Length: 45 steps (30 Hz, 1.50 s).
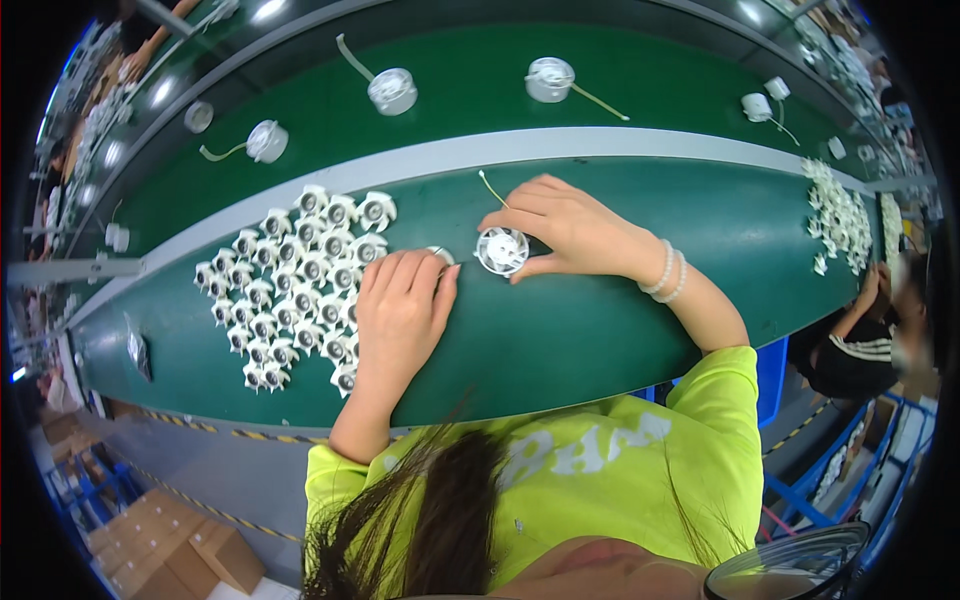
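Note:
My right hand (580, 228) is curled round a white fan housing (502, 251), its round open face with spokes turned up. A thin pale wire (492, 188) sticks out from it past my fingers. Just to the left, my left hand (402, 305) is closed, palm down, over a small white curved part (440, 254). Only that part's edge shows at my fingertips; the rest is hidden. Next to my left hand lies a spread of several white fan impellers (312, 270) with dark round centres, some partly covered by the hand.
A pale rail (560, 140) separates the green bench top (600, 350) from a green belt (470, 70) carrying several wired white housings (392, 92). White parts (838, 215) are heaped at the far right, near another person (860, 350). A small dark packet (137, 352) lies at the left.

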Tool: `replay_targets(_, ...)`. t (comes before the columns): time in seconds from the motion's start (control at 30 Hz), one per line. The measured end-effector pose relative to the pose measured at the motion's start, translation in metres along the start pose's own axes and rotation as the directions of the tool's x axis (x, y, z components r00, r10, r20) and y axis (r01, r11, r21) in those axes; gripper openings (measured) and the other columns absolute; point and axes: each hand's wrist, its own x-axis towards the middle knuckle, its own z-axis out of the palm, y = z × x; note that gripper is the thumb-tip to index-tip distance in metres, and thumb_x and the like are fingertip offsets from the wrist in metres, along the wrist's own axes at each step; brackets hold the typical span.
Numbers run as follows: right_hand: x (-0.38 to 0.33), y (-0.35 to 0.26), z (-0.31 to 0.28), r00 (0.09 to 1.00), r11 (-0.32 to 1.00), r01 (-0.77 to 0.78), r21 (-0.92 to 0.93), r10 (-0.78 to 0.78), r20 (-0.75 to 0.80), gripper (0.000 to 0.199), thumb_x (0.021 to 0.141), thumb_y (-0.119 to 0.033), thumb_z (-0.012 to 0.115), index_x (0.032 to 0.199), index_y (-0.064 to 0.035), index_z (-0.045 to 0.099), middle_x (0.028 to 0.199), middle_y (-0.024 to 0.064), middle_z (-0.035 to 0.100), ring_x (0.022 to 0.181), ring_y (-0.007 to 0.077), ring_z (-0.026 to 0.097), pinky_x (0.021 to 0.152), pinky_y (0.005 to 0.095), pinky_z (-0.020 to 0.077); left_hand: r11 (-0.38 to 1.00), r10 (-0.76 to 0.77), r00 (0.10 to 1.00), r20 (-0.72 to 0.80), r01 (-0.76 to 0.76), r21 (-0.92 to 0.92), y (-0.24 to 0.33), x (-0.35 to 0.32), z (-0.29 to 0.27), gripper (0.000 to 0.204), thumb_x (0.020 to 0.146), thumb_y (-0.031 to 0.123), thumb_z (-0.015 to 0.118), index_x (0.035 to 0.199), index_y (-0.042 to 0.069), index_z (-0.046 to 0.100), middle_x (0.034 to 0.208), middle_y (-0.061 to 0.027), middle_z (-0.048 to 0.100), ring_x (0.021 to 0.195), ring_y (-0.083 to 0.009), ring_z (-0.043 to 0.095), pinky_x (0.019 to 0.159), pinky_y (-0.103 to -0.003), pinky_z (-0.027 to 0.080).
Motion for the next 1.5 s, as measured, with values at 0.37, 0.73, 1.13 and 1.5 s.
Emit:
replay_targets(0.37, -0.078, 0.162, -0.114, 0.588, 0.668, -0.649, -0.364, 0.137, -0.797, 0.045, 0.094, -0.022, 0.066, 0.136, -0.0052, 0.059, 0.126, 0.0122, 0.066, 0.106, 0.0281, 0.064, 0.095, 0.0363, 0.0486, 0.997, 0.045, 0.996, 0.083, -0.040, -0.066, 0.004, 0.005, 0.002, 0.016, 0.089, 0.014, 0.071, 0.100, 0.006, 0.063, 0.105, -0.0052, 0.066, 0.095, -0.0233, 0.062, 0.091, -0.035, 0.047)
replay_targets(0.73, -0.124, 0.190, -0.130, 0.327, 0.709, -0.705, -0.039, 0.275, -0.904, 0.050, 0.090, -0.023, 0.072, 0.134, -0.0042, 0.057, 0.118, 0.0142, 0.066, 0.107, 0.0287, 0.063, 0.096, 0.0335, 0.0478, 0.946, 0.295, 0.945, 0.142, -0.267, -0.184, 0.009, 0.007, 0.005, 0.036, 0.089, 0.017, 0.071, 0.123, 0.008, 0.066, 0.131, -0.0056, 0.064, 0.120, -0.0239, 0.059, 0.105, -0.038, 0.045)
replay_targets(1.13, 0.003, -0.001, -0.018, 0.999, 0.943, -0.042, 0.330, 0.046, -0.004, 0.058, 0.075, -0.008, 0.080, 0.129, -0.0097, 0.062, 0.125, 0.0070, 0.066, 0.111, 0.0258, 0.064, 0.099, 0.0377, 0.0508, 0.945, -0.197, 0.979, -0.050, 0.203, 0.257, -0.012, 0.007, 0.004, 0.050, 0.094, 0.023, 0.068, 0.138, 0.003, 0.054, 0.143, -0.0121, 0.055, 0.136, -0.0311, 0.049, 0.117, -0.045, 0.033)
replay_targets(1.5, -0.009, -0.018, -0.015, 0.974, 0.966, -0.215, 0.143, 0.201, 0.108, 0.049, 0.074, -0.012, 0.082, 0.120, -0.0093, 0.064, 0.122, 0.0066, 0.066, 0.102, 0.0256, 0.066, 0.086, 0.0342, 0.0551, 0.992, -0.083, 0.987, 0.134, 0.069, 0.107, -0.003, 0.008, 0.002, 0.053, 0.095, 0.023, 0.066, 0.142, 0.002, 0.051, 0.147, -0.0124, 0.053, 0.140, -0.0295, 0.047, 0.117, -0.045, 0.033)
